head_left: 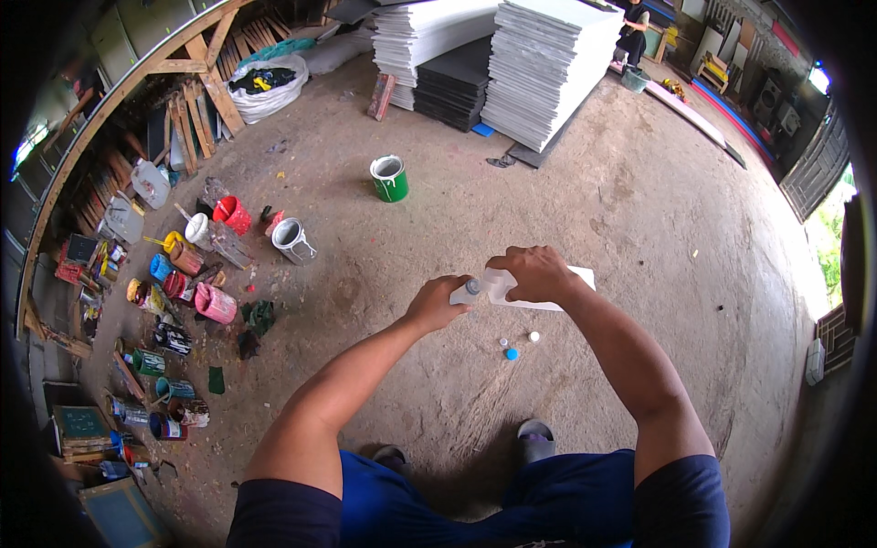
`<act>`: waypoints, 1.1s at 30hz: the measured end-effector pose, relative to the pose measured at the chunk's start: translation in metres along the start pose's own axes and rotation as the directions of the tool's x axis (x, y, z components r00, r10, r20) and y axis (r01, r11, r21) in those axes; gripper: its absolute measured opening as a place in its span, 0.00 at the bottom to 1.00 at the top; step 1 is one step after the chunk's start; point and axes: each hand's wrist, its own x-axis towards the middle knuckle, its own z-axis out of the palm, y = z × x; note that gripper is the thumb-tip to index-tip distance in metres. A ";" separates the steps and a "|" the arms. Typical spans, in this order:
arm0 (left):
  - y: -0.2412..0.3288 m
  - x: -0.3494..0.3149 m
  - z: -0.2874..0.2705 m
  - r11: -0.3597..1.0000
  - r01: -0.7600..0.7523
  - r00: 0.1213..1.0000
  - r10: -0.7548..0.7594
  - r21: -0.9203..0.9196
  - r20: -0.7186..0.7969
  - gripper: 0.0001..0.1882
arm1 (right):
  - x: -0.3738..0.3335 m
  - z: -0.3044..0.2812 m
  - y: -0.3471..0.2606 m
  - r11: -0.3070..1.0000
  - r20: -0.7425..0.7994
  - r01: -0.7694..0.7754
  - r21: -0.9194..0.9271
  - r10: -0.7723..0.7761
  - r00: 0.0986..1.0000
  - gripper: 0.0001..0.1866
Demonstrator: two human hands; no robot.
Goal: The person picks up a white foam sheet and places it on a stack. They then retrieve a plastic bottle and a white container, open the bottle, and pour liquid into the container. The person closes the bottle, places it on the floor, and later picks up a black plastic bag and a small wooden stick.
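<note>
My left hand (438,304) is closed around a small translucent plastic bottle (463,294) with a greyish neck. Just to its right, my right hand (541,274) grips a whitish translucent plastic container (499,289) from above. The container's near end is close to the bottle's top; whether they touch, I cannot tell. White material (579,279) shows beyond my right wrist, seemingly part of that container. On the ground below my hands lie a blue cap (512,354), a white cap (534,337) and a smaller whitish cap (503,342).
A green paint can (391,180) and a paint-streaked grey can (292,240) stand ahead. Several stained paint pots, including a pink one (216,303), crowd the left. Stacks of white sheets (548,73) rise at the back. A person (632,35) is at far right.
</note>
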 end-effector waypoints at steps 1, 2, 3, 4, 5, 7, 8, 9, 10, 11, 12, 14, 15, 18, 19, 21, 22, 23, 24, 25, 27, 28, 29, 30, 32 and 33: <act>0.000 0.000 0.000 1.000 -0.001 1.000 0.001 0.000 0.002 0.30 | 0.000 0.000 0.000 1.000 -0.009 -0.005 0.013 0.005 1.000 0.34; 0.000 0.000 0.000 1.000 0.012 1.000 -0.012 -0.005 0.012 0.29 | 0.000 0.001 0.000 1.000 -0.022 0.001 0.008 -0.001 1.000 0.34; 0.000 0.000 0.001 1.000 -0.005 1.000 0.005 -0.002 0.000 0.28 | 0.000 0.001 0.000 1.000 -0.021 0.001 0.009 0.000 1.000 0.34; 0.000 0.000 0.001 1.000 -0.008 1.000 0.008 -0.003 -0.004 0.28 | 0.000 0.000 0.000 1.000 -0.003 -0.010 0.010 0.010 1.000 0.34; 0.000 0.000 0.001 1.000 -0.005 1.000 0.005 -0.009 -0.003 0.27 | 0.000 0.000 0.000 1.000 0.005 -0.001 -0.008 0.001 1.000 0.34; -0.001 0.000 0.001 1.000 -0.011 1.000 0.011 -0.005 -0.004 0.27 | 0.002 -0.001 0.000 0.999 0.061 -0.005 -0.039 0.007 0.998 0.34; -0.001 0.000 0.001 1.000 -0.010 1.000 0.010 -0.005 -0.003 0.27 | 0.002 -0.002 0.000 0.999 0.059 -0.002 -0.041 0.005 0.998 0.34; -0.002 0.000 0.002 1.000 -0.019 1.000 0.019 -0.004 -0.007 0.27 | 0.002 -0.003 -0.001 0.999 0.064 -0.003 -0.042 0.006 0.998 0.34; -0.002 0.000 0.002 1.000 -0.027 1.000 0.027 -0.004 -0.012 0.27 | 0.003 -0.004 -0.001 0.999 0.078 -0.006 -0.038 0.009 0.997 0.34; -0.003 0.000 0.002 1.000 -0.017 1.000 0.017 -0.004 -0.004 0.27 | 0.002 -0.004 -0.001 0.999 0.068 -0.002 -0.042 0.005 0.998 0.34; -0.003 0.000 0.002 1.000 -0.030 0.999 0.030 -0.001 -0.014 0.27 | 0.002 -0.005 -0.002 0.999 0.067 -0.001 -0.040 0.003 0.998 0.34; -0.002 0.000 0.002 1.000 -0.001 1.000 0.001 0.002 0.005 0.26 | 0.002 -0.006 -0.003 0.999 0.070 -0.003 -0.044 0.006 0.998 0.34; -0.001 0.000 0.002 1.000 -0.010 1.000 0.010 0.003 0.003 0.26 | 0.002 -0.006 -0.003 0.999 0.074 -0.006 -0.049 0.010 0.997 0.34; 0.001 0.000 -0.001 1.000 0.009 1.000 -0.009 0.001 0.028 0.27 | 0.002 -0.007 -0.004 0.999 0.073 -0.002 -0.053 0.006 0.997 0.34; 0.002 0.000 -0.001 1.000 0.011 0.999 -0.011 0.001 0.032 0.27 | 0.002 -0.007 -0.004 0.999 0.081 -0.001 -0.048 0.005 0.997 0.34; 0.003 0.000 -0.002 1.000 0.015 0.999 -0.015 0.004 0.040 0.27 | 0.003 -0.006 -0.004 0.999 0.075 0.002 -0.044 0.001 0.997 0.34; 0.003 0.000 -0.002 1.000 0.016 0.999 -0.016 0.007 0.043 0.27 | 0.004 -0.006 -0.004 0.999 0.087 -0.003 -0.036 0.006 0.996 0.34; 0.003 0.000 -0.002 1.000 0.024 0.998 -0.024 0.003 0.052 0.28 | 0.004 -0.006 -0.004 0.999 0.077 0.002 -0.043 0.002 0.997 0.34; 0.003 0.000 -0.002 1.000 0.015 0.999 -0.016 0.009 0.039 0.28 | 0.004 -0.005 -0.004 0.999 0.076 0.001 -0.046 0.002 0.997 0.34; 0.003 -0.001 -0.002 1.000 0.014 0.999 -0.014 0.009 0.031 0.27 | 0.004 -0.005 -0.004 0.999 0.085 -0.002 -0.043 0.005 0.996 0.34; 0.002 0.000 -0.001 1.000 0.014 0.999 -0.014 0.009 0.032 0.27 | 0.004 -0.005 -0.003 0.999 0.075 0.004 -0.052 0.000 0.997 0.34; 0.002 0.000 -0.002 1.000 0.014 0.999 -0.015 0.010 0.041 0.27 | 0.004 -0.005 -0.003 0.999 0.083 0.002 -0.049 0.002 0.997 0.34; 0.002 0.000 -0.002 1.000 0.026 0.998 -0.027 0.005 0.057 0.27 | 0.004 -0.005 -0.003 0.999 0.072 0.010 -0.052 -0.006 0.997 0.34; 0.003 0.000 -0.002 1.000 0.023 0.998 -0.024 0.012 0.054 0.27 | 0.004 -0.005 -0.003 0.999 0.068 0.015 -0.052 -0.011 0.998 0.33; 0.004 0.000 -0.002 0.999 0.046 0.996 -0.046 0.007 0.071 0.27 | 0.005 -0.004 -0.002 0.998 0.063 0.021 -0.051 -0.018 0.998 0.33; 0.004 0.000 -0.002 0.999 0.037 0.997 -0.038 0.013 0.061 0.27 | 0.005 -0.004 -0.002 0.998 0.060 0.024 -0.051 -0.021 0.998 0.33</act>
